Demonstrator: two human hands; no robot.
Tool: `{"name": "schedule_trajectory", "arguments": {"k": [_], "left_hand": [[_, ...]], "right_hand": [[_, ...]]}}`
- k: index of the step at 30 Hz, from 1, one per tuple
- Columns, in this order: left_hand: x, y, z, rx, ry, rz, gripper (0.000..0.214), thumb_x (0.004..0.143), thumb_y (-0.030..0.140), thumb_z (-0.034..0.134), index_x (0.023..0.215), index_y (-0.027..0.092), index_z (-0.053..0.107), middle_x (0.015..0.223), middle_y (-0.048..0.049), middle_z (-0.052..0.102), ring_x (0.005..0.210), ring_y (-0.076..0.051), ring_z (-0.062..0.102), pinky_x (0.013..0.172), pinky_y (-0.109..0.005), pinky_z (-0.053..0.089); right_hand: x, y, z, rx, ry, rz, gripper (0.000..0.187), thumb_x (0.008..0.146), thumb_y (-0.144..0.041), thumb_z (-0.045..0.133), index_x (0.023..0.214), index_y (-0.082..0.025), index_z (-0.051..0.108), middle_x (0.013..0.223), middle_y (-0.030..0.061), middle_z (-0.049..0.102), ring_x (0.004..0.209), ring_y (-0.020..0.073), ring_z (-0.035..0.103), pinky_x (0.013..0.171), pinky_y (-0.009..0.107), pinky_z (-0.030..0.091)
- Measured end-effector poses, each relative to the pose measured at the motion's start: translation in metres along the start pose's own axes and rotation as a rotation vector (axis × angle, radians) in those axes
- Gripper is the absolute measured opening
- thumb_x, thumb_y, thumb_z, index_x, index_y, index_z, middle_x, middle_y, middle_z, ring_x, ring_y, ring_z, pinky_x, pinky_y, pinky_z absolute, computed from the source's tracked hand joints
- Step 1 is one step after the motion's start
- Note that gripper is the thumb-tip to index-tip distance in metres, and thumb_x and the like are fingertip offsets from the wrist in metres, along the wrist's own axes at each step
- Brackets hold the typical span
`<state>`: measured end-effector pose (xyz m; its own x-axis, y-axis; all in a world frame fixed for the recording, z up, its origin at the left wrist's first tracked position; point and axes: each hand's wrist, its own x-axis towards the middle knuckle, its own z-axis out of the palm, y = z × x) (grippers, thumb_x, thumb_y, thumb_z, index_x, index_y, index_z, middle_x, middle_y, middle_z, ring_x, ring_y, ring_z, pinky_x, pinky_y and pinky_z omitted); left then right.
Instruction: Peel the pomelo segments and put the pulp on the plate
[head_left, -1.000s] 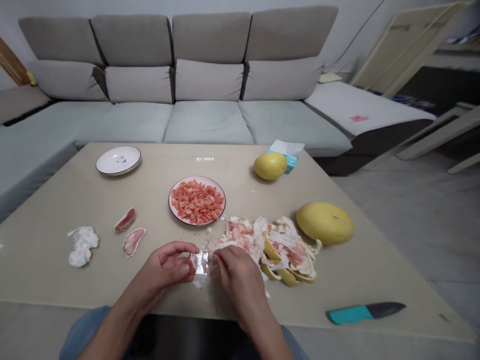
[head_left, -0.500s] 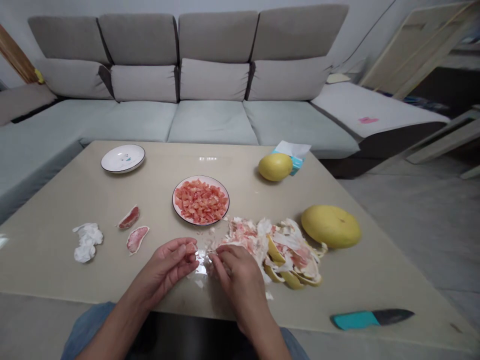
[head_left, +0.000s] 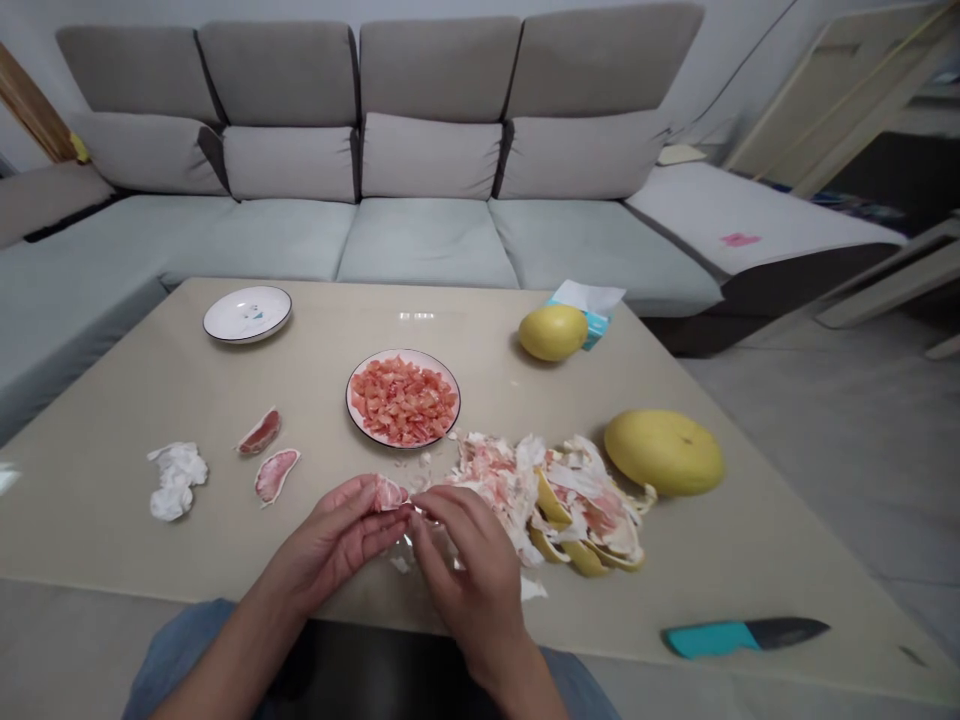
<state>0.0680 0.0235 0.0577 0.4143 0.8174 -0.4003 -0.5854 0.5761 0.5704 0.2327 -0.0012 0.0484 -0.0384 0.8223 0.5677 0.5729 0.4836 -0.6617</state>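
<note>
While hands (head_left: 330, 535) (head_left: 469, 560) pinch pomelo flesh (head_left: 390, 492), fibrous pith (head_left: 495, 480)

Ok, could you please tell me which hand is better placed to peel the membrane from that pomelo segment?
Probably the right hand: its fingertips are at the edge of the pomelo segment, while the left hand appears to cradle the segment and hold it steady.

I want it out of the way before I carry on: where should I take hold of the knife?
Grip the knife by its teal handle, coming from above on your side. It lies flat near the table's corner with the handle to the left, so the dark blade points right, away from your fingers.
</note>
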Motion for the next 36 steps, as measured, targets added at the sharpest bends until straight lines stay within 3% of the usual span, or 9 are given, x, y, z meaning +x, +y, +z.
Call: {"name": "schedule_trajectory", "arguments": {"k": [4, 15, 28, 36], "left_hand": [[-0.0012, -0.0014, 0.0031, 0.082, 0.013, 0.038, 0.012, 0.083, 0.022, 0.069, 0.089, 0.013, 0.064, 0.085, -0.0037, 0.066, 0.081, -0.012, 0.064, 0.08, -0.024, 0.052], [-0.0026, -0.0039, 0.0046, 0.246, 0.135, 0.105, 0.02, 0.074, 0.026, 0.077, 0.086, 0.016, 0.066, 0.091, -0.0042, 0.07, 0.085, -0.014, 0.065, 0.082, -0.025, 0.05], [-0.0027, -0.0054, 0.0051, 0.315, 0.165, 0.141, 0.022, 0.071, 0.028, 0.079, 0.084, 0.016, 0.066, 0.094, -0.006, 0.072, 0.086, -0.016, 0.066, 0.081, -0.026, 0.05], [-0.0004, -0.0086, 0.0056, 0.431, 0.167, 0.242, 0.021, 0.07, 0.025, 0.079, 0.084, 0.017, 0.066, 0.094, -0.0072, 0.073, 0.093, -0.02, 0.066, 0.086, -0.03, 0.049]], "right_hand": [[-0.0008, -0.0077, 0.0043, -0.012, 0.004, -0.028, 0.017, 0.087, -0.015, 0.059, 0.101, -0.022, 0.067, 0.091, 0.0067, 0.068, 0.083, 0.0194, 0.064, 0.073, 0.034, 0.052], [-0.002, -0.0059, 0.005, -0.058, 0.0, -0.084, 0.024, 0.085, -0.01, 0.06, 0.105, -0.02, 0.066, 0.09, 0.0076, 0.071, 0.081, 0.0194, 0.065, 0.07, 0.033, 0.053], [-0.0024, -0.0058, 0.005, -0.144, 0.031, -0.106, 0.017, 0.085, -0.011, 0.058, 0.096, -0.019, 0.068, 0.084, 0.0067, 0.073, 0.076, 0.0175, 0.068, 0.068, 0.028, 0.055], [-0.0044, -0.0056, 0.0088, -0.16, 0.018, -0.078, 0.021, 0.084, -0.009, 0.053, 0.095, -0.02, 0.068, 0.08, 0.0055, 0.072, 0.071, 0.0161, 0.068, 0.065, 0.026, 0.054]]}}
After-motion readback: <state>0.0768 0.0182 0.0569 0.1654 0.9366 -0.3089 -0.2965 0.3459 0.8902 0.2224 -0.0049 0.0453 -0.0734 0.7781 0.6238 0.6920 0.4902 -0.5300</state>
